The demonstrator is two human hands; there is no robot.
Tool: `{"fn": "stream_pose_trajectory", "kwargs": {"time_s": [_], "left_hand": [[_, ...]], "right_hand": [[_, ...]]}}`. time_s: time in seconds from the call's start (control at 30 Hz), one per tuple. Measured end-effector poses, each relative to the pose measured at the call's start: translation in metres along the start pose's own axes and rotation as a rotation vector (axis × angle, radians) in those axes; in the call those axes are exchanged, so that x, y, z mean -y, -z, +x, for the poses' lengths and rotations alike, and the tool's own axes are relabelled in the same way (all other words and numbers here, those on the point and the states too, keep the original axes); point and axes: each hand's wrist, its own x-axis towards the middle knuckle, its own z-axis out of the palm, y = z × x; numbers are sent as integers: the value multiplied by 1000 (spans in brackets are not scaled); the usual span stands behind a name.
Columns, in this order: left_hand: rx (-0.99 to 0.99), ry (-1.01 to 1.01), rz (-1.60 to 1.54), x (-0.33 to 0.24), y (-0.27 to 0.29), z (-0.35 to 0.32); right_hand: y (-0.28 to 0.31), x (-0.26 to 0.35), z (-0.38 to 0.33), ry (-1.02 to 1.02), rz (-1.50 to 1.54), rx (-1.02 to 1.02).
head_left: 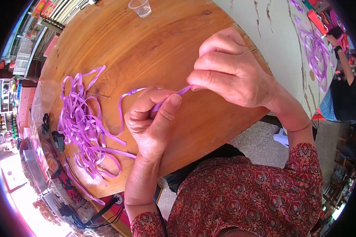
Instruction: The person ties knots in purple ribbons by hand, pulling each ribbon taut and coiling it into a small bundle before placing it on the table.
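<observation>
A narrow purple ribbon (184,90) is stretched between my two hands above the wooden table. My left hand (152,116) pinches it between thumb and bent index finger, and a stretch of the ribbon runs from behind that hand to the left. My right hand (233,71) grips the other part in curled fingers, close to the left thumb. The ribbon's end inside the right fingers is hidden. Left of my left hand lies a tangled heap of purple ribbons (83,122), some strands trailing over the table's near edge.
The round wooden table (158,47) carries a clear plastic cup (140,8) at its far side. Right of it stands a pale, cracked table (281,47) with more purple ribbons (316,55). Another person's arm (345,63) reaches in there. Shelves and goods line the left.
</observation>
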Motion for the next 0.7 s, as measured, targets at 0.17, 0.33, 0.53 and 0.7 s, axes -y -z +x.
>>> {"fn": "stream_pose_trajectory", "kwargs": {"time_s": [0.17,0.33,0.53,0.7], "left_hand": [[-13,-83,15,3,8,5],[92,28,107,-5,7,7],[217,-101,375,7,8,14],[169,-156,592,-5,18,20]], "right_hand": [[3,-9,0,33,-11,-29],[8,-13,2,4,24,-44],[33,-40,-8,-282,306,-175],[45,-61,-21,-455,696,-600]]}}
